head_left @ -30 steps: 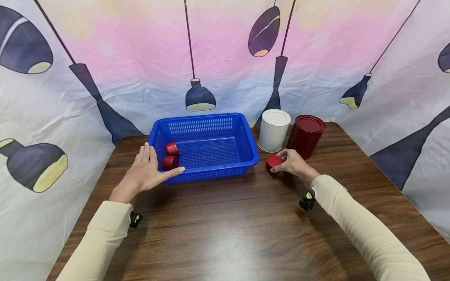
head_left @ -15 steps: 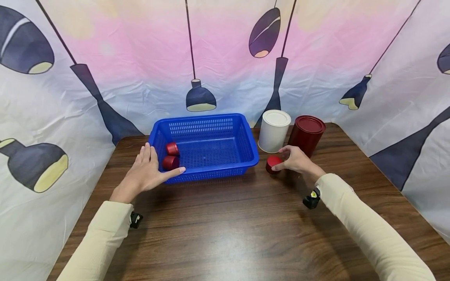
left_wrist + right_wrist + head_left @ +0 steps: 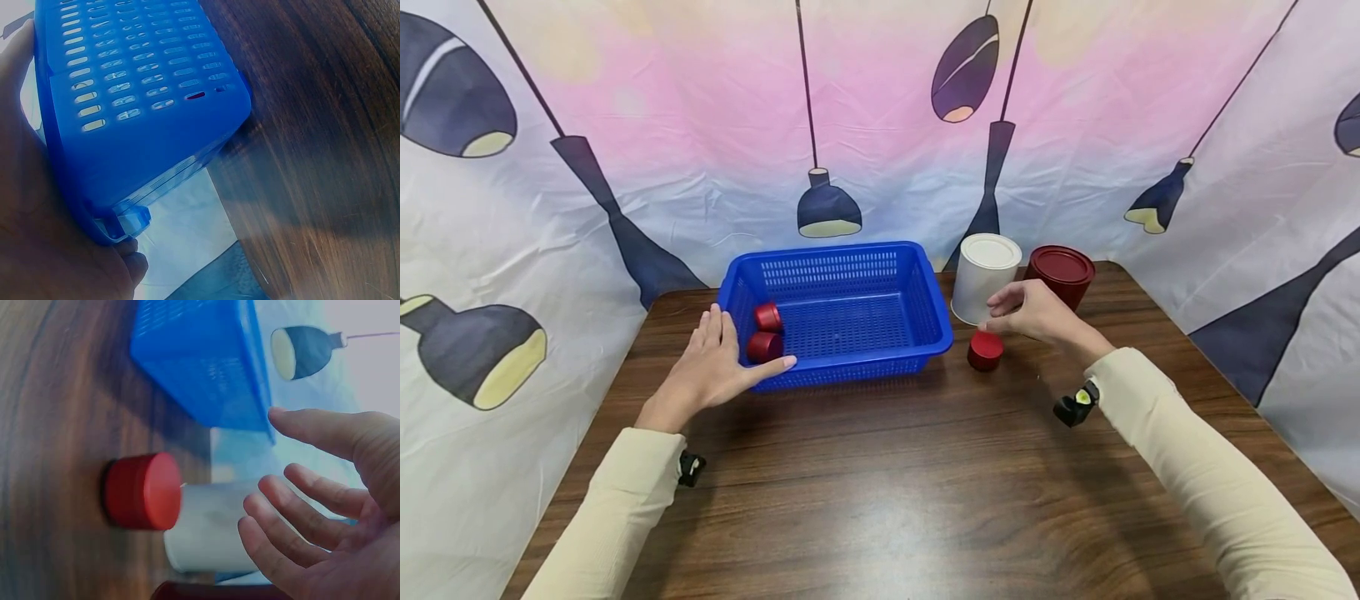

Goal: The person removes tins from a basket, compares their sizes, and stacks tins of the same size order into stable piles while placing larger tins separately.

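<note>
My left hand [image 3: 707,371] rests on the near left corner of a blue plastic basket [image 3: 842,362], its fingers straight along the left rim and its thumb over the front rim. Inside, at the basket's left end, lie two small red round tins, one [image 3: 767,317] behind the other [image 3: 764,347]. A third small red tin [image 3: 985,351] stands upright on the table to the right of the basket. Just above and behind that tin hovers my right hand [image 3: 1033,312]. The right wrist view shows its fingers apart from the tin [image 3: 144,490], with nothing held.
A white can [image 3: 985,279] with a lid stands behind the loose tin. Beside it is a larger dark red can [image 3: 1063,271], partly covered by the right hand. The brown wooden table [image 3: 865,467] meets a lamp-patterned cloth [image 3: 700,125] at the back and sides.
My right hand has let go of the red tin and risen up and back from it. The tin stays on the table. My left hand and the basket have not moved.
</note>
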`<state>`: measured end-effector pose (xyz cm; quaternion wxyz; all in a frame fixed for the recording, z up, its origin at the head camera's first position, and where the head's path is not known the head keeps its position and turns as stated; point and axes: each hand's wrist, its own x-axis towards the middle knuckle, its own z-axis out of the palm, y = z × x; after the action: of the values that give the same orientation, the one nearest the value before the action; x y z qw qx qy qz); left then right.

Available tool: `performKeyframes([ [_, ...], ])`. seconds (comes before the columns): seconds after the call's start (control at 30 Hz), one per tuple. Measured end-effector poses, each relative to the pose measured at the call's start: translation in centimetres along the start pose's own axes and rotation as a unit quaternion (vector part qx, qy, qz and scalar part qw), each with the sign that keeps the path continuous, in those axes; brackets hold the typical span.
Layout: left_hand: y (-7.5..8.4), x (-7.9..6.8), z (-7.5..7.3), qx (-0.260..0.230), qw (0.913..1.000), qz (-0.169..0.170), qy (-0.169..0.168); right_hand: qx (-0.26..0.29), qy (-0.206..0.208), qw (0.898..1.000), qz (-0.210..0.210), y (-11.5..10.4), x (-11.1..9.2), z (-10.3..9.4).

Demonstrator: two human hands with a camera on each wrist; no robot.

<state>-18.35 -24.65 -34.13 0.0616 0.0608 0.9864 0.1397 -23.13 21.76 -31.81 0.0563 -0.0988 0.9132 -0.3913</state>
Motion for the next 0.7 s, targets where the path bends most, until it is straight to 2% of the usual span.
performKeyframes([
  [0.13,0.0,0.0,0.0,-0.003,1.0000,-0.002,0.001,0.000,-0.006,1.000,-0.003,-1.7,0.3,0.1],
  [0.33,0.0,0.0,0.0,-0.002,1.0000,-0.003,0.001,0.014,-0.028,0.999,-0.034,-4.5,1.1,1.2],
  [0.7,-0.1,0.0,0.0,0.000,1.0000,-0.004,-0.001,0.009,-0.054,0.994,-0.097,-9.1,3.2,5.2],
])
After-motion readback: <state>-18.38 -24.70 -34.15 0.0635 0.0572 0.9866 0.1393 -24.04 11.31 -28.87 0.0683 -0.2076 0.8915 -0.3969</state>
